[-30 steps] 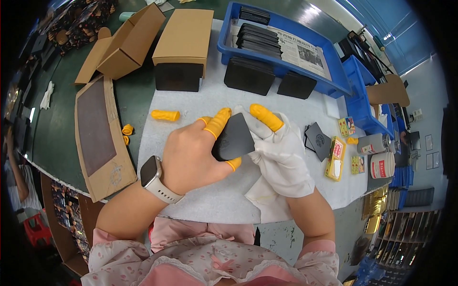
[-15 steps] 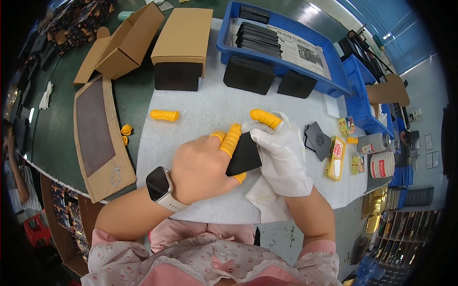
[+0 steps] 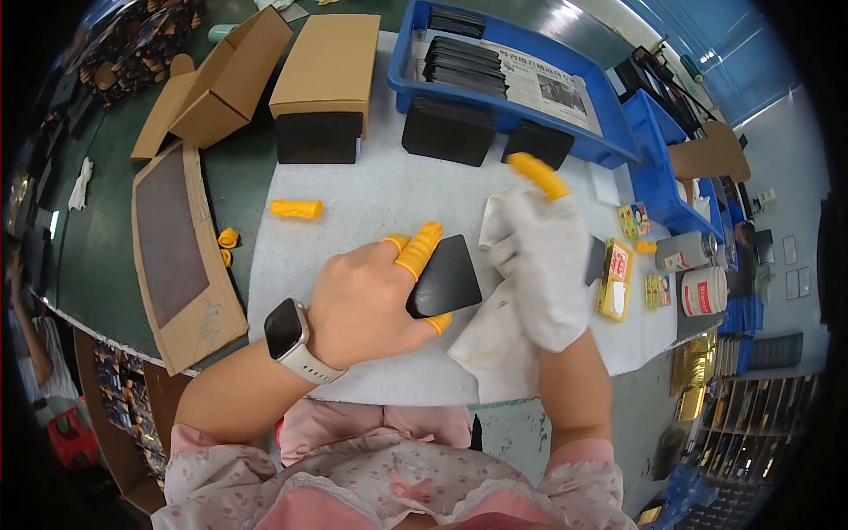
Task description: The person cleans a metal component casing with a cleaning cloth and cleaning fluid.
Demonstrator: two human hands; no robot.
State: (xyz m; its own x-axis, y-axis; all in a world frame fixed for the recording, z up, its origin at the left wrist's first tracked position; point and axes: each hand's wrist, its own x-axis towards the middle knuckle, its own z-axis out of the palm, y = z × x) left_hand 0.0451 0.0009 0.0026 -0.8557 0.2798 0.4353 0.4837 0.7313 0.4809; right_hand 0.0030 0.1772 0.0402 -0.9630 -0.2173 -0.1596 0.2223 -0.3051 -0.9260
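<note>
My left hand (image 3: 358,300), with yellow finger cots on several fingers, grips a thin flat black plate (image 3: 452,278) by its left edge. The plate's surface is smooth and slightly shiny. My right hand (image 3: 548,269) wears a white glove with a yellow finger cot on its raised index finger. It is apart from the plate, to its right, and blurred by motion. The other fingers are bent around a white cloth (image 3: 490,340), which hangs down toward the table's front edge. Partly behind the right hand, a dark card (image 3: 595,260) lies on the table.
A blue tray (image 3: 397,84) bears stacked black plates and newspaper. More black plates (image 3: 449,132) stand before it, beside a cardboard box (image 3: 325,66). A loose finger cot (image 3: 296,208) lies left. Small yellow boxes (image 3: 616,281) and a white jar (image 3: 704,291) stand right.
My right hand has come off the black plate and moved right and up, its index finger now raised. More of the plate's surface shows. My left hand keeps its grip.
</note>
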